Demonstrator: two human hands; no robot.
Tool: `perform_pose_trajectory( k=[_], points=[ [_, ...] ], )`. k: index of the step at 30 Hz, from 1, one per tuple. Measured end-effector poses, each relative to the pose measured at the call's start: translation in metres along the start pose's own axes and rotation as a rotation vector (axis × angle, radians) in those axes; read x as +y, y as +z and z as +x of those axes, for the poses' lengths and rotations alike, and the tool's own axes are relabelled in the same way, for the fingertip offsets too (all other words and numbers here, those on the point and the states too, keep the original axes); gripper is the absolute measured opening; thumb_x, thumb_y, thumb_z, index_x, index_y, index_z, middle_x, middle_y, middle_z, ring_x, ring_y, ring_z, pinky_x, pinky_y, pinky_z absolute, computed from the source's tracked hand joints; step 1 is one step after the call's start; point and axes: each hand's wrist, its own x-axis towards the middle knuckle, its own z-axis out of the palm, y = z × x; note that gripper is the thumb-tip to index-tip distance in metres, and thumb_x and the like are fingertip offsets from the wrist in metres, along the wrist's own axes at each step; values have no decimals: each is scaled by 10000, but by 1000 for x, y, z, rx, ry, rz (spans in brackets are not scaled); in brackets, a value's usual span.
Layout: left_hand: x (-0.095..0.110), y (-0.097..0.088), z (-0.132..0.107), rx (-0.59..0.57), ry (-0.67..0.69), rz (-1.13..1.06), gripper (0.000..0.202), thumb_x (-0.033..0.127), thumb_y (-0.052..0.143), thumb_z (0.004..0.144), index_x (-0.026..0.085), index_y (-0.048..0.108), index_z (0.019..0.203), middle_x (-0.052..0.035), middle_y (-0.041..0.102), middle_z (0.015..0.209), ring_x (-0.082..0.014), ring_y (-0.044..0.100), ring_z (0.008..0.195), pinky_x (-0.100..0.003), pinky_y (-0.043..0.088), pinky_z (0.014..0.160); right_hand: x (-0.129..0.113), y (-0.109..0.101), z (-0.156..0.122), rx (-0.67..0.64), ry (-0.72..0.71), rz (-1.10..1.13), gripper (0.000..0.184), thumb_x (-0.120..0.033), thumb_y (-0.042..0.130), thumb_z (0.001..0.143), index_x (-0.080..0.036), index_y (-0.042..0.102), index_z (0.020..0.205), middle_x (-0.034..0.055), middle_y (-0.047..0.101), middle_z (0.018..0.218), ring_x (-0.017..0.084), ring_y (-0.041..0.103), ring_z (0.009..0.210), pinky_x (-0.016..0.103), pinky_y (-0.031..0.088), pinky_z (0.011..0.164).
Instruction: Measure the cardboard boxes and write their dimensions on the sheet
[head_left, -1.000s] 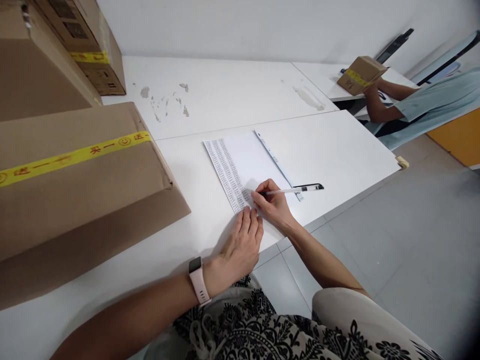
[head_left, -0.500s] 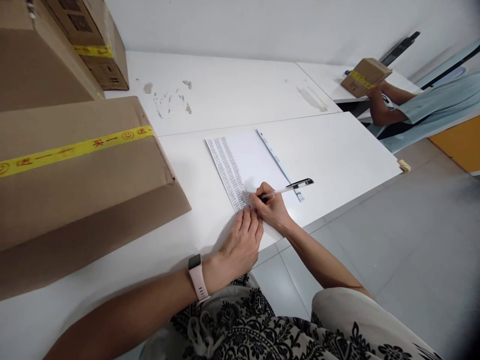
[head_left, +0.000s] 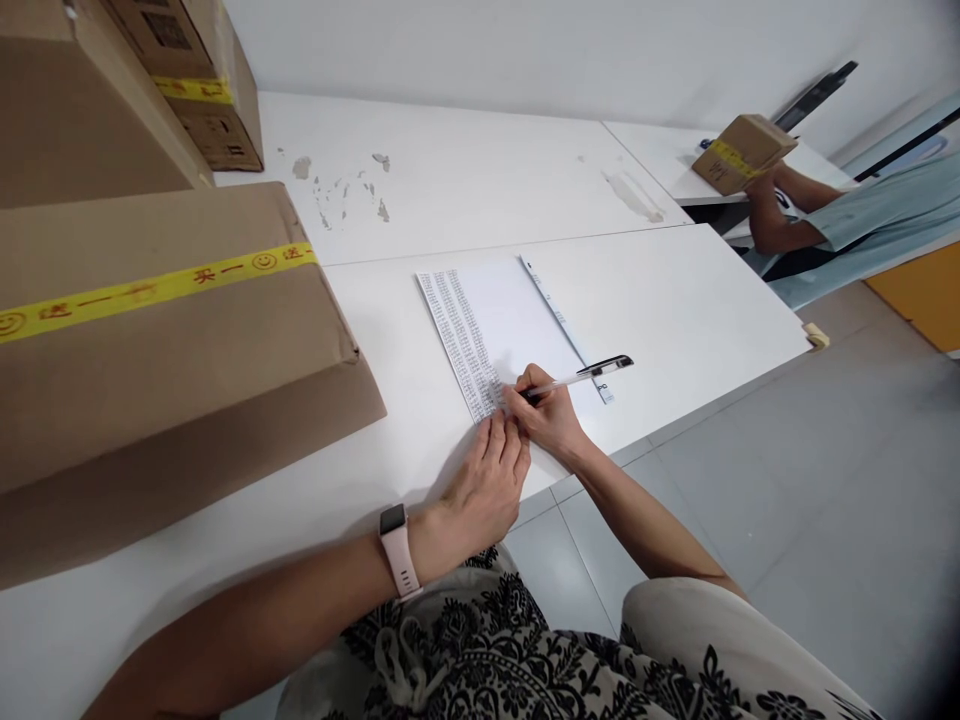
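A pen (head_left: 577, 378) with a black cap end and clear barrel is pinched in my right hand (head_left: 551, 415); its tip, hidden by my fingers, is at the paper. The white sheet (head_left: 502, 300) carries several columns of small writing along its left side. A pale blue printed strip (head_left: 562, 325) runs along its right edge. My left hand (head_left: 487, 485) lies flat, fingers stretched out, with its fingertips on the sheet's near edge beside my right hand. A watch with a pink band (head_left: 400, 550) is on my left wrist.
Taped cardboard boxes, a large one (head_left: 172, 370) and a smaller one (head_left: 217, 120), stand at the left. The white table (head_left: 675, 300) has scuffed patches. At the far right, a person's hand (head_left: 761, 190) touches a small box (head_left: 739, 150).
The view has shifted slightly, so the table and boxes sit a little differently in the picture. Both hands stay at the sheet's near edge, the pen still in my right hand.
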Motion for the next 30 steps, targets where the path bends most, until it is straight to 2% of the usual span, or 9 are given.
perform_pose_trajectory(
  k=[15, 21, 30],
  points=[
    [3, 8, 1, 59, -13, 54, 732, 396, 523, 956, -82, 455, 1507, -297, 527, 1541, -427, 500, 1441, -519, 349, 1211, -2, 0, 1, 16, 29, 28, 316, -353, 684, 871, -245, 451, 687, -61, 434, 570, 110, 384, 523, 272, 341, 489],
    [3, 7, 1, 36, -15, 66, 732, 396, 500, 966, -72, 436, 1525, -288, 514, 1557, -417, 484, 1457, -518, 329, 1222, -2, -1, 0, 11, 35, 20, 289, -302, 677, 865, -246, 455, 688, -57, 443, 575, 116, 397, 530, 278, 346, 496],
    [3, 8, 1, 29, -8, 53, 738, 396, 502, 975, -85, 418, 1529, -319, 491, 1561, -445, 465, 1462, -535, 315, 1218, -4, 0, 1, 40, 40, 18, 313, -323, 689, 859, -249, 443, 681, -61, 422, 566, 116, 390, 528, 274, 337, 489]
  ],
)
